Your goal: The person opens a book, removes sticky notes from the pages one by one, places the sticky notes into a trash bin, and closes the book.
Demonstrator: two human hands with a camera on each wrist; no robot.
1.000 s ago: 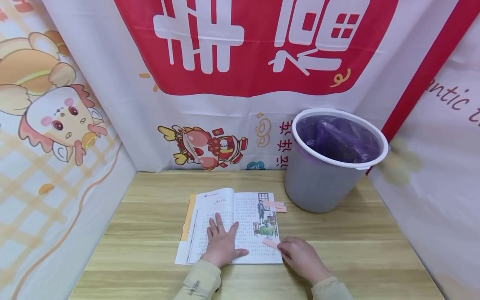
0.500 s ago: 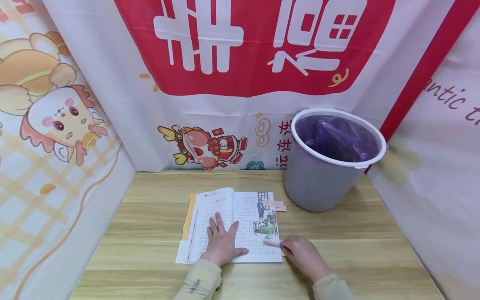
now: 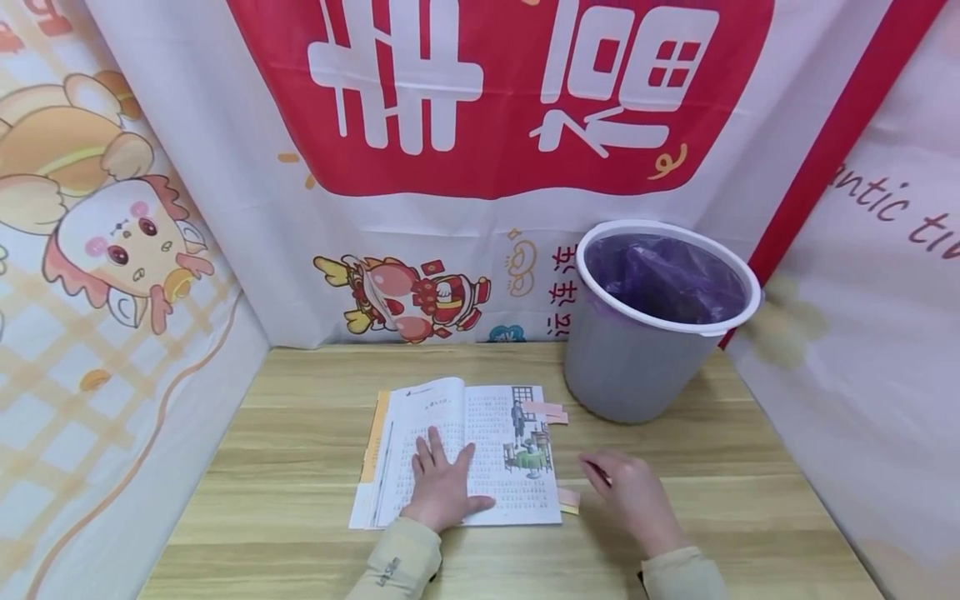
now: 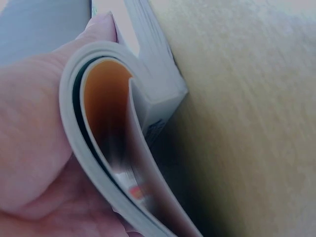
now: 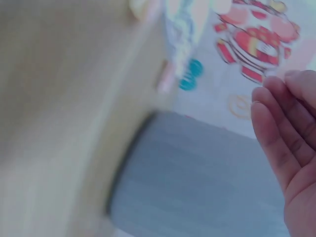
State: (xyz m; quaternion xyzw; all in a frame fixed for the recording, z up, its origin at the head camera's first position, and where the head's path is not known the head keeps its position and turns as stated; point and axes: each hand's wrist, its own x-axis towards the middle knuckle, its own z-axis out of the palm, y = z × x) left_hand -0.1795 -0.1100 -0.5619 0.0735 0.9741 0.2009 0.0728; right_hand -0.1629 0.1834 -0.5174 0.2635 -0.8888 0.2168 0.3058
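A big white and red cloth (image 3: pixel 480 171) hangs at the back, behind the wooden tabletop (image 3: pixel 277 467). On the tabletop stands a gray bin (image 3: pixel 630 375) with a white rim, and a purple bag (image 3: pixel 675 283) lines it. Left of the bin and closer to the person, a book (image 3: pixel 487 454) lies opened out, with a picture on the right page (it has a green table in it). The left hand (image 3: pixel 442 492) rests on the book, fingers spread wide and not gripping, its thumb reaching onto the right page. The right hand (image 3: pixel 637 500) is just right of the book, loose and released, with its fingers a little bent. Smallest are the pink strips (image 3: pixel 547 411) poking out by the picture, and lower strips (image 3: pixel 569 500), pink and yellow, near the bottom corner.
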